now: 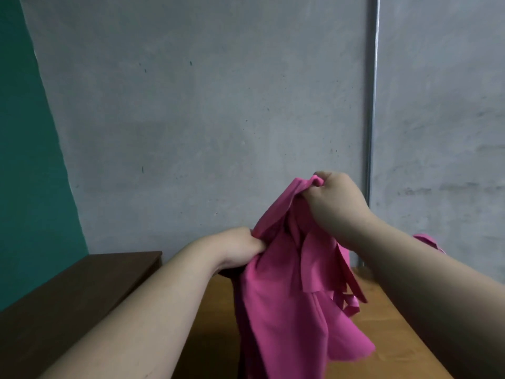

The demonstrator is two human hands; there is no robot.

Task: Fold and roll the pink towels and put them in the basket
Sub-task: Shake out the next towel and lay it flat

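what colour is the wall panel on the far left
Teal green wall panel, beside the grey wall; shows in the head view.

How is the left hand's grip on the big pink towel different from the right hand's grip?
The right hand is higher up than the left hand. The right hand bunches the top of the crumpled pink cloth towel in its grip, while the left hand pinches a fold at the towel's side, lower down. Both hands hold the same towel, and it hangs down between them.

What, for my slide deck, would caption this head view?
Left hand and right hand grip a crumpled pink towel over a wooden table.
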